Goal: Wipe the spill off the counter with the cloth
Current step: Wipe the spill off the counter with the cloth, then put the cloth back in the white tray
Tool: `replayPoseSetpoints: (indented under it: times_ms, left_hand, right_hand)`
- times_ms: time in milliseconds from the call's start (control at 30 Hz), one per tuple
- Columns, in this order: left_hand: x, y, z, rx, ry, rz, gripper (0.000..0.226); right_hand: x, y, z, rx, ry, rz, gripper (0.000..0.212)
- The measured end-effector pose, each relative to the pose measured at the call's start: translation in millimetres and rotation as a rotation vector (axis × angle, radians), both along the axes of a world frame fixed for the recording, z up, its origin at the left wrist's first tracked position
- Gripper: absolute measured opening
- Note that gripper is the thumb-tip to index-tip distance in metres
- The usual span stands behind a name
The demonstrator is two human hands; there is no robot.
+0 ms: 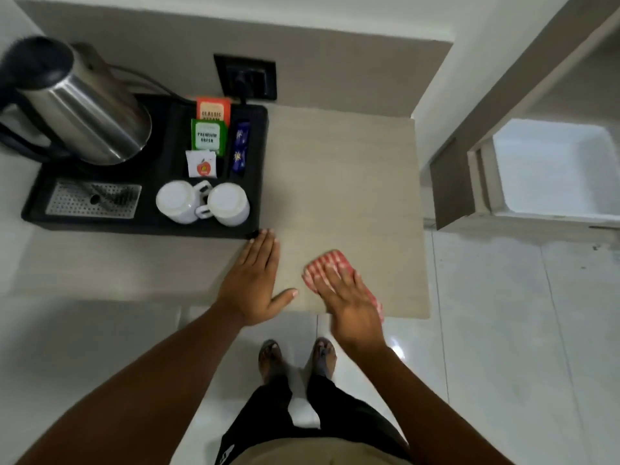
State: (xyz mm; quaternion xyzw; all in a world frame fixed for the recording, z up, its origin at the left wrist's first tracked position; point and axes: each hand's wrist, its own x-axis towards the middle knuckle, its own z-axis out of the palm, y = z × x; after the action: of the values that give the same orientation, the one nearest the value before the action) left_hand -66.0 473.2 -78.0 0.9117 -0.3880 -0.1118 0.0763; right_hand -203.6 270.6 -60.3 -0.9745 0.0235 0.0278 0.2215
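Note:
A red-and-white checked cloth (330, 261) lies on the beige counter (352, 182) near its front edge. My right hand (349, 297) presses flat on top of the cloth, fingers spread, covering most of it. My left hand (256, 280) rests flat on the counter to the left of the cloth, fingers together, thumb out, its fingertips touching the corner of a black tray (258, 169). It holds nothing. I cannot make out any spill on the counter surface.
The black tray holds a steel kettle (84, 109), two upside-down white cups (204, 203), tea sachets (208, 135) and a metal drip grid (94, 199). A wall socket (246, 77) sits behind. The counter ends at right; white tiled floor (503, 330) lies below.

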Motion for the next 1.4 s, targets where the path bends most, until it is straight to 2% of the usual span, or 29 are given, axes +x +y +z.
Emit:
replayPoseSetpoints:
  times_ms: [133,367,567,700,767,833,933,1067,1167,1267,1333,1400]
  left_hand:
    - [-3.0,-24.7,7.5,0.041,0.044,0.065,0.1]
    - [-0.7,-129.4,35.8,0.027,0.038,-0.108,0.092]
    - [28.8,-240.6,67.9,-0.031,-0.018,-0.22,0.091]
    - [45.0,-322.5,74.2,-0.06,-0.055,-0.256,0.09]
    - [49.1,-366.5,72.4,-0.051,-0.033,-0.268,0.091]
    - [51.5,-406.3,69.2,-0.055,0.0,-0.262,0.091]
    - [50.7,-460.8,57.8,-0.064,0.013,-0.217,0.091]
    - [52.5,-498.8,41.2,-0.023,0.036,-0.151,0.096]
    - [55.4,-506.0,30.2,-0.01,0.067,-0.14,0.097]
    - [54.8,-496.8,26.1,0.002,0.099,-0.197,0.094]
    - [55.1,-485.8,27.9,-0.009,0.097,-0.225,0.09]
    - [59.3,-471.8,37.9,-0.029,0.074,-0.223,0.088]
  right_hand:
    - [9.4,-33.0,8.3,-0.012,0.001,-0.242,0.073]
    - [48.7,-83.8,31.9,0.148,-0.055,-0.517,0.047]
    - [70.1,-192.8,71.8,0.028,-0.214,-0.65,0.077]
    - [84.6,-294.8,73.2,-0.056,-0.189,-0.77,0.061]
    - [92.8,-340.6,65.2,-0.063,-0.151,-0.824,0.064]
    - [100.3,-375.3,56.3,-0.065,-0.095,-0.829,0.065]
    - [113.2,-416.5,38.7,-0.052,0.027,-0.763,0.054]
    - [131.4,-436.8,18.9,-0.078,0.088,-0.698,0.066]
    - [143.8,-443.3,8.1,0.003,0.132,-0.679,0.054]
    - [148.1,-442.0,5.9,-0.027,0.293,-0.626,0.062]
    - [149.4,-442.5,11.5,-0.067,0.291,-0.594,0.061]
    - [148.9,-435.9,28.8,-0.068,0.235,-0.62,0.051]
